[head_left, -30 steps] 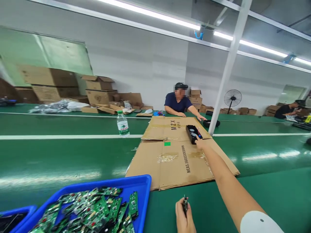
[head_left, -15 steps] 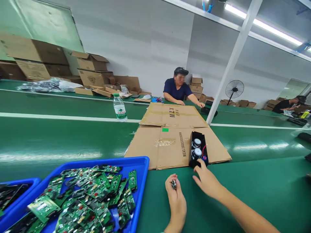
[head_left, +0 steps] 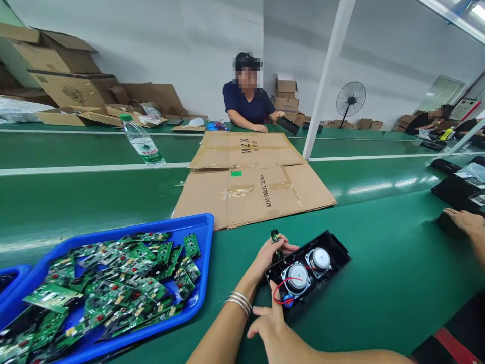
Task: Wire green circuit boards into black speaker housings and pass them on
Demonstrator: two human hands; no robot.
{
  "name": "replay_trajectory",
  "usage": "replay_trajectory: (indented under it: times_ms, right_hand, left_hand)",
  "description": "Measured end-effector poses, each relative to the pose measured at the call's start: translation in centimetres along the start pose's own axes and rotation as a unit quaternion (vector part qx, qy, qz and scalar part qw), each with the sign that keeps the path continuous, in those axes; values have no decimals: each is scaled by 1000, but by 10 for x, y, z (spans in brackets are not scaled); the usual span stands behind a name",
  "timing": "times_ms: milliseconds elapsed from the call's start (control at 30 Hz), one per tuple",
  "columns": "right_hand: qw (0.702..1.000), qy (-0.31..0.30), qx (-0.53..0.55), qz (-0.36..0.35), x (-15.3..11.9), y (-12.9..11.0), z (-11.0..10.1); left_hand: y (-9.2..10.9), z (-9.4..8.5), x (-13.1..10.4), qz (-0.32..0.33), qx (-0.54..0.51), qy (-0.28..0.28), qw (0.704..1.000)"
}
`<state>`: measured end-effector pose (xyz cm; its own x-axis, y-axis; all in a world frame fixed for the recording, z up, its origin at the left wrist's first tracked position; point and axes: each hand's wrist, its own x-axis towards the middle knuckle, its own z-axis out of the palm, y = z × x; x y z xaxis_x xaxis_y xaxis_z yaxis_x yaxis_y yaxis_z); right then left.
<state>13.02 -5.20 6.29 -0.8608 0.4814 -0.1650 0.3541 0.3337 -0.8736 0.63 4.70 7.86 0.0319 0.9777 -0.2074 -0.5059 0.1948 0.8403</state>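
Your left hand (head_left: 268, 257) was closed around a small circuit board (head_left: 275, 237); its fingers covered most of the board, leaving the upper end clearest. That hand was at the corner of the black housing (head_left: 308, 270), but whether it also bore on the housing was hard to make out.

Your right hand (head_left: 275, 323) had its fingers spread, one reaching the housing's near edge beside the red wires (head_left: 278, 296). Its underside was hidden, so you could not tell whether it gripped. The housing lay slanted in front of you, two round speakers (head_left: 297, 279) facing up inside; whether it touched the green table (head_left: 382, 283) could not be told.

To your left, the blue tray (head_left: 209, 253) of overlapping circuit boards (head_left: 140, 283) was cut off at its lower left, and a second tray (head_left: 18, 275) showed only a corner. Beyond lay the flattened cardboard (head_left: 246, 197). Across from you, a person (head_left: 248, 103) had one hand at a dark object (head_left: 288, 125). Another person's hand (head_left: 465, 221) entered at the right edge, its arm cut off.
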Motion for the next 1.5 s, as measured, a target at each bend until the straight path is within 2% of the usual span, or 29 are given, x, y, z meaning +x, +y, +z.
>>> replay_trajectory:
  times_ms: [100, 233, 333, 400, 467, 567, 633, 700, 800, 900, 1000, 1067, 1167, 1233, 1367, 1433, 1500]
  right_hand:
    - [999, -16, -28, -22, 1, -13, 3]
    - [997, -11, -47, -55, -4, -27, -3]
    - [990, -56, -51, -122, -13, -36, -17]
    - [984, -84, -43, -153, -24, -43, -33]
    - [993, -48, -15, -107, -35, -48, -53]
    - [992, 83, 91, 16, -43, -51, -77]
    - [975, 160, 146, 46, -39, -48, -85]
    - [961, 216, 166, 38, -30, -44, -86]
    - [943, 271, 192, -12, -16, -39, -82]
    - [913, 295, 273, -62, -9, -35, -81]
    - [861, 296, 403, -92, -8, -28, -85]
    - [817, 262, 502, -111, -7, -23, -88]
    - [758, 183, 617, -105, -7, -18, -89]
    - [743, 158, 645, -84, -7, -18, -88]
    - [753, 150, 639, -39, -9, -21, -85]
    - [775, 173, 608, -22, -11, -21, -85]
    - [809, 211, 548, -16, -13, -20, -85]
  left_hand:
    - [-2, 4, 2, -34, 9, -24, 999]
    - [4, 2, 1, -5, 30, 35, 999]
    - [26, -2, -10, 13, 71, 79, 994]
    - [46, -6, -24, 12, 106, 86, 991]
    - [67, -9, -40, 4, 147, 80, 986]
    - [88, -14, -63, 2, 261, 60, 963]
    - [96, -13, -75, 6, 286, 55, 957]
    - [101, -8, -83, 1, 272, 54, 961]
    - [103, 5, -88, -17, 230, 50, 972]
    - [99, 16, -86, -28, 169, 31, 985]
    - [92, 19, -81, -81, 93, -18, 992]
    - [87, 18, -78, -109, 73, -54, 990]
    - [84, 18, -76, -97, 82, -87, 988]
    - [83, 19, -76, -87, 103, -99, 986]
    - [84, 23, -78, -85, 164, -111, 976]
    - [84, 24, -78, -77, 182, -113, 974]
    - [83, 26, -78, -62, 200, -101, 973]
